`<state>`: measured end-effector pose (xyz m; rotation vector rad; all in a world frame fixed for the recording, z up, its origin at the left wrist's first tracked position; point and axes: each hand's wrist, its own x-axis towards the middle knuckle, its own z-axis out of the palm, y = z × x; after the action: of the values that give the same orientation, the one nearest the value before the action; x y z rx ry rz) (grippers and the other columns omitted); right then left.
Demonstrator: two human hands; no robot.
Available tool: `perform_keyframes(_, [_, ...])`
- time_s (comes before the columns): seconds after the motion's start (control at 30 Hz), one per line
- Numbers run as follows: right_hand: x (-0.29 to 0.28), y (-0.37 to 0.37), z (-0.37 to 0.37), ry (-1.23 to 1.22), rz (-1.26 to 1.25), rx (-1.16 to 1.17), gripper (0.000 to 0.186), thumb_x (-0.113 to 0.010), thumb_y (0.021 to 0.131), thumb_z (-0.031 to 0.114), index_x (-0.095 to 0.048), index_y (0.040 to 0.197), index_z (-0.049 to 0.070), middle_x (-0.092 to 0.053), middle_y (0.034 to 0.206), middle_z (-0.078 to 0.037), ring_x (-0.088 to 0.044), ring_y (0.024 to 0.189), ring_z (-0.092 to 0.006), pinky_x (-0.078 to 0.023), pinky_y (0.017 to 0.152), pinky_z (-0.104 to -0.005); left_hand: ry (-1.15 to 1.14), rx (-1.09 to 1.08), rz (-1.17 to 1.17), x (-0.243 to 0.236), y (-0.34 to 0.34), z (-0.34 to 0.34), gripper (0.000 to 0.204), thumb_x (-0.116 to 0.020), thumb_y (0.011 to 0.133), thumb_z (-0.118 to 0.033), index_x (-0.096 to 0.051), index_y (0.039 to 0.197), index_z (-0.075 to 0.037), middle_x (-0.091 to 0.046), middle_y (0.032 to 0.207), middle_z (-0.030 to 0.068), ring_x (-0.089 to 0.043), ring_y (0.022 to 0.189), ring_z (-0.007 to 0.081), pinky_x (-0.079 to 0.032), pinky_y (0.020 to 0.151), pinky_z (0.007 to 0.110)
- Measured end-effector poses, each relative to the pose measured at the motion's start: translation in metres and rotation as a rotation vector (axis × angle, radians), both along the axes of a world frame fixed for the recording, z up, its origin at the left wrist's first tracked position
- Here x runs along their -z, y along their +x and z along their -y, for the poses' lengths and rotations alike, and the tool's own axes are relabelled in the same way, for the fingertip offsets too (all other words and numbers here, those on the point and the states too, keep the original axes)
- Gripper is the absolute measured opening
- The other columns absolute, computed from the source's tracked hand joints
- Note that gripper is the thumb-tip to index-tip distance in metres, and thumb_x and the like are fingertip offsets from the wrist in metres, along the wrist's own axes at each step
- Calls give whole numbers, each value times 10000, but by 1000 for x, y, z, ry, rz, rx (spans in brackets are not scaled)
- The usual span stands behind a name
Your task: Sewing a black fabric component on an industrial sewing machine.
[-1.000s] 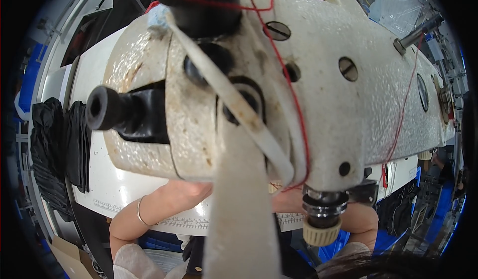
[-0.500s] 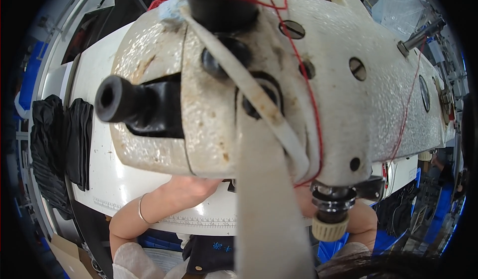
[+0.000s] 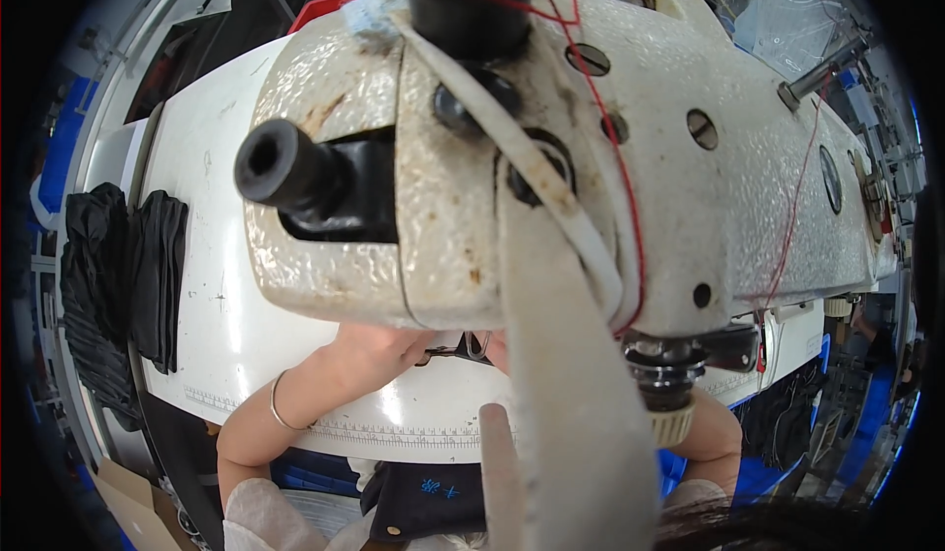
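Note:
A large white sewing machine head (image 3: 453,275) with red thread fills the middle of the view and covers much of my hands. My left hand (image 3: 379,352) is under its lower left edge, with a bracelet on the wrist. Its fingers are curled at the end of a small black piece (image 3: 448,354); the fingertips are partly hidden. A looped metal part (image 3: 477,344) shows beside that piece. Only a bit of my right hand (image 3: 496,351) appears by the loop. The machine and the pale strip (image 3: 571,394) hanging in front hide the rest, so its grip cannot be seen.
Folded black cloth pieces (image 3: 157,280) lie at the left of the white table (image 3: 221,325), whose near edge carries a ruler scale (image 3: 394,440). A cardboard box (image 3: 138,512) stands at lower left. A clear plastic bag (image 3: 797,20) is at far right.
The machine head has shifted right and up in the view, uncovering more of the left hand, the black piece and the metal loop. A bit of the right hand now shows beside the loop.

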<state>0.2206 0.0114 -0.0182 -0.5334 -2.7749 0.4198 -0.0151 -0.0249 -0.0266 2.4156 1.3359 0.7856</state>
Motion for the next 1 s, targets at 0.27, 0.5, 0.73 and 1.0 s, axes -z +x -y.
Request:
perform_keyframes(0.27, [17, -5, -2, 229, -312, -28, 187, -590, 693, 83, -610, 837, -35, -608, 892, -222, -583, 855, -341, -488, 749, -429, -138, 77, -81, -9, -2, 0, 428, -703, 616, -8, -658, 1041, -30, -626, 1083, 148, -611, 971, 331, -489, 874, 416])
perform_keyframes(0.5, [25, -10, -15, 343, -537, -100, 264, -566, 618, 116, -602, 819, -51, -592, 925, -247, -557, 926, -368, -474, 807, -457, -141, 65, -92, -14, -1, 3, 425, -690, 626, 1, -647, 1048, -20, -626, 1042, 173, -614, 939, 335, -502, 839, 399])
perform_keyframes(0.73, [19, 4, -1, -15, -342, 72, 257, -583, 671, 102, -615, 903, -3, -612, 928, -184, -593, 881, -320, -498, 757, -423, -33, 136, -152, -23, 2, -8, 455, -661, 579, 26, -660, 1032, -20, -630, 1041, 167, -609, 962, 342, -493, 861, 420])
perform_keyframes(1.0, [2, 10, -6, -508, -246, 416, 258, -591, 739, 86, -631, 993, 69, -640, 886, -99, -648, 770, -274, -533, 655, -374, -55, 155, -159, -36, 3, -7, 480, -637, 538, -4, -675, 1016, 19, -645, 992, 146, -623, 927, 300, -502, 808, 416])
